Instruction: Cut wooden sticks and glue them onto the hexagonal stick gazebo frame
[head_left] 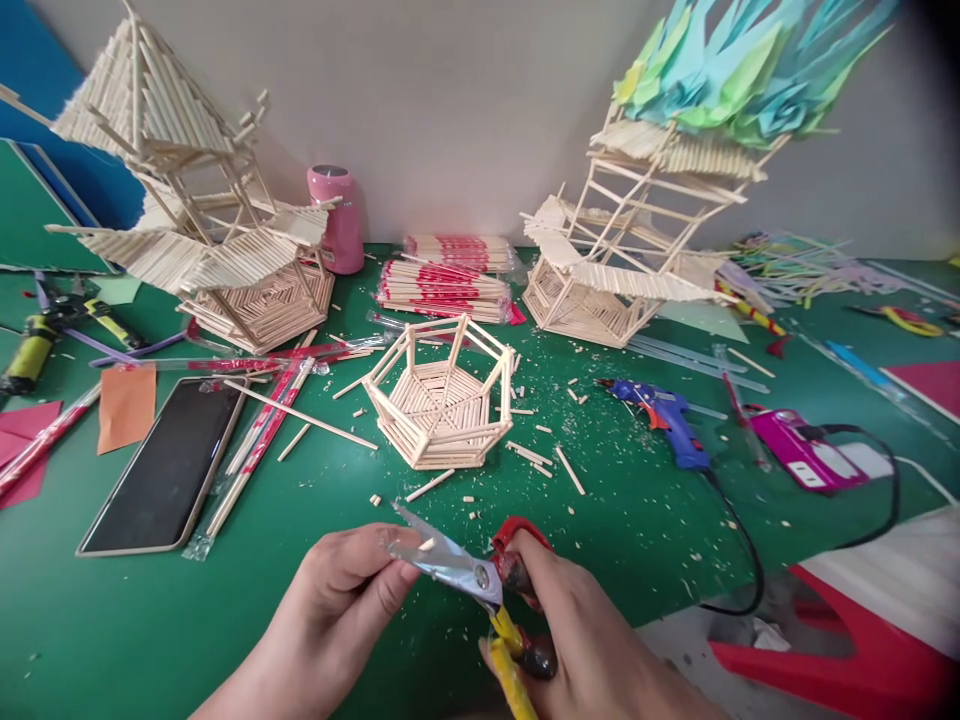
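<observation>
My right hand (577, 620) grips a pair of scissors (457, 575) with red and yellow handles, its blades parted and pointing left. Between the blades shows the pale end of a short wooden stick (427, 545). My left hand (345, 590) pinches this stick between thumb and fingers, which hide most of it. Just beyond the blades stands a small open frame of wooden sticks (442, 400), with a many-sided woven-looking floor and short posts joined by a top rail. Cut stick bits (529, 458) lie around it.
Stick pavilions stand at back left (202, 260) and back right (637, 220). Between them are stick packs (446, 290) and a pink bottle (345, 220). A phone (165, 470) lies left; a blue glue gun (667, 415), its black cord and a magenta power strip (810, 450) lie right.
</observation>
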